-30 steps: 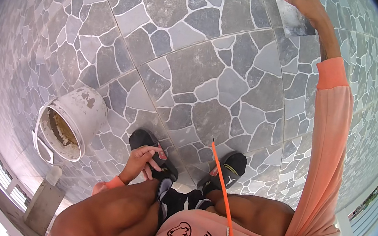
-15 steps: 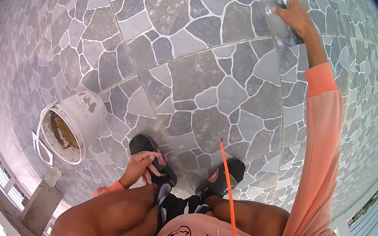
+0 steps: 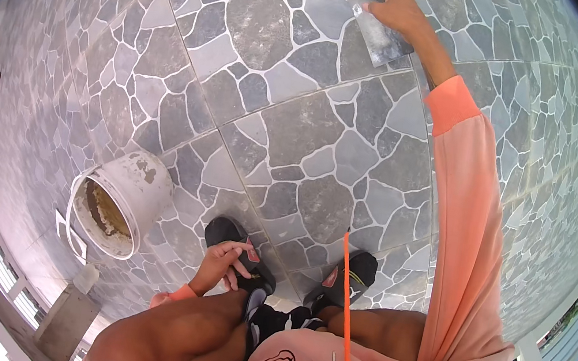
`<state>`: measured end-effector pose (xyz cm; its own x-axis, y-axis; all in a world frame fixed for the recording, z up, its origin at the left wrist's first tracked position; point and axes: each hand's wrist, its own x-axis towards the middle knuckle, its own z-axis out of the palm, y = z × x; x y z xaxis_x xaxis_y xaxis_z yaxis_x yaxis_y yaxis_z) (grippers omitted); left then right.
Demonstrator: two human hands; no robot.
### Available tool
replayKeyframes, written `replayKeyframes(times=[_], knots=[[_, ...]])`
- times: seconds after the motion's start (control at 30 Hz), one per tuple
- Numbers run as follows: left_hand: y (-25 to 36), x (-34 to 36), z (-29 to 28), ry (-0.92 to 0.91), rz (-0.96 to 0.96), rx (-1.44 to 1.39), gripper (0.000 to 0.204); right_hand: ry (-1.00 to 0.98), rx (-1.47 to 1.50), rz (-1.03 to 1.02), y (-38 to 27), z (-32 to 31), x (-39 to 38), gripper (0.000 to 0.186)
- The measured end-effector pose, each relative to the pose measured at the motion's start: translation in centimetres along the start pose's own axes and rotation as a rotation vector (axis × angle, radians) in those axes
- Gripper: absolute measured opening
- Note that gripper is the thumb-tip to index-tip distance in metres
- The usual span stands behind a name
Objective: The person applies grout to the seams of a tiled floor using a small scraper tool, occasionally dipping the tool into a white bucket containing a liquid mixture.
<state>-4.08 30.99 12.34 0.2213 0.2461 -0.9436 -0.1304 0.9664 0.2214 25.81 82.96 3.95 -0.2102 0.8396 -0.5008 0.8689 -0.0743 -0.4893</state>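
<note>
My right hand is at the far end of my outstretched arm, wrapped round a smoothing trowel whose grip is mostly hidden. The flat metal blade of this trowel lies against the stone-patterned tiles, just above a straight tile joint. Grey, whitish smears mark the blade. My left hand rests near my left knee, above my left shoe. Its fingers are loosely spread and it holds nothing.
A white, stained bucket with a wire handle and brownish residue inside stands to my left. An orange cord hangs from my chest. My right shoe is on the tiles. Concrete blocks and railings line the lower left.
My right hand has swept the trowel to the left over the tiles, and more of its blade shows. My left hand keeps its pose; the whole view has shifted slightly.
</note>
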Motion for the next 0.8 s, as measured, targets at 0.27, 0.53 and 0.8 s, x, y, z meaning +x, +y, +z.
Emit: replayKeyframes(times=[0.27, 0.53, 0.8], knots=[[0.1, 0.2, 0.3, -0.009, 0.023, 0.002, 0.034, -0.105, -0.231, -0.149, -0.7, 3.0, -17.3, 0.037], [0.2, 0.2, 0.3, -0.016, 0.015, 0.07, 0.035, -0.151, -0.328, -0.316, 5.4, 7.8, -29.4, 0.016], [3.9, 1.1, 2.2, -0.062, 0.166, 0.417, 0.031, 0.013, 0.154, 0.03, 9.9, 5.3, -41.4, 0.023]])
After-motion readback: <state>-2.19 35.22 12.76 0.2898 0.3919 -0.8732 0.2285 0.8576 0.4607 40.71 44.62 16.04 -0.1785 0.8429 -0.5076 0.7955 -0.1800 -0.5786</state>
